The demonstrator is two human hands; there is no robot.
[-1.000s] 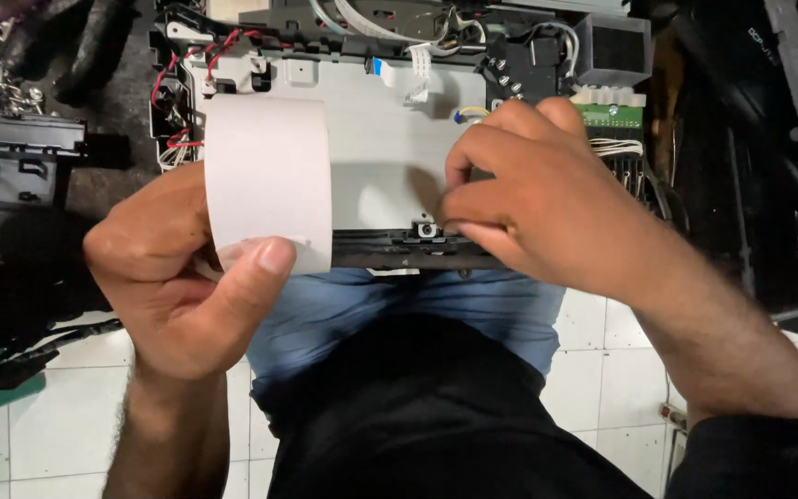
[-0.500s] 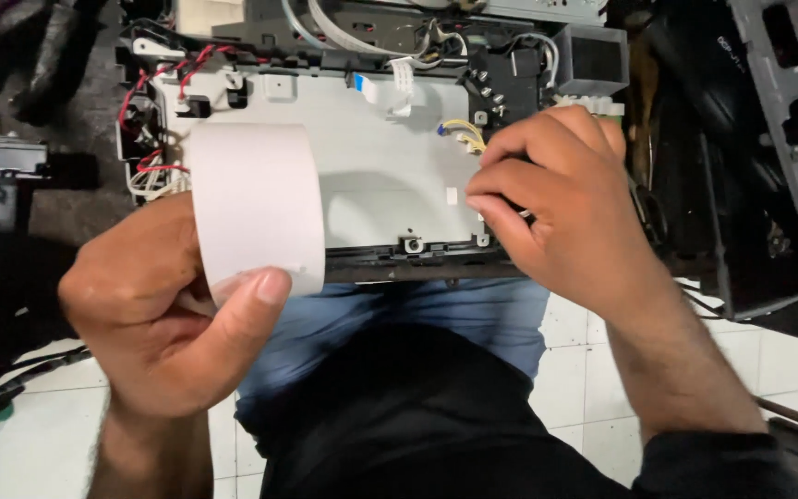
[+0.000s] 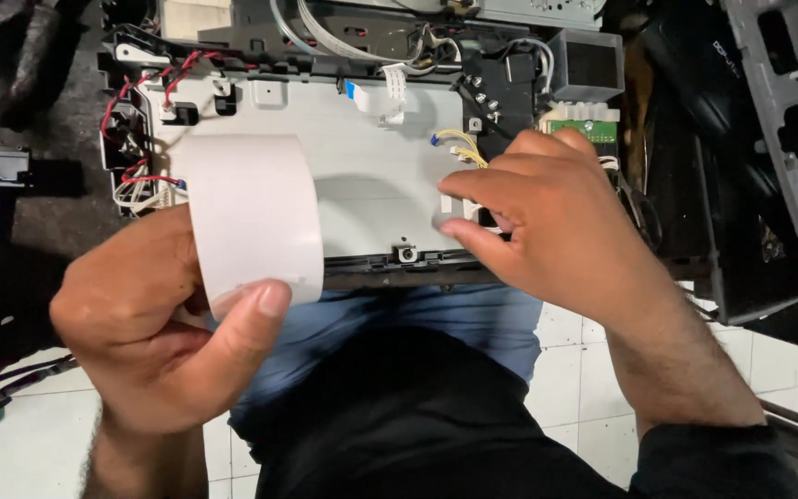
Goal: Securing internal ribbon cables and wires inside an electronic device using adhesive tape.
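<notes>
White tape roll (image 3: 249, 214) sits left of centre in frame, wide band, held upright in front of the machine's pale grey metal plate (image 3: 371, 185). Left hand (image 3: 154, 323) is clenched around the roll: thumb pressed on the lower front edge of the band, remaining fingers wrapped behind it, mostly hidden. Right hand (image 3: 561, 226) is at centre right, palm down on the plate, fingers curled, fingertips (image 3: 450, 185) touching the plate's right part just above its lower edge. Can't tell whether they pinch anything; nothing visible between them.

Small screw boss (image 3: 406, 253) on the plate's bottom rim, centre frame, between the two hands. Yellow wires (image 3: 459, 143) just above the right hand's fingers. White flat ribbon cable (image 3: 392, 97) hangs over the plate's top edge, upper centre. Red and white wires (image 3: 136, 129) bundled at the plate's left end, upper left. Green circuit board (image 3: 584, 125) peeks out above the right hand's knuckles. Dark plastic housing (image 3: 741, 166) fills the right side. Blue jeans (image 3: 390, 323) and a dark shirt at bottom centre, white floor tiles (image 3: 20, 444) in the lower corners.
</notes>
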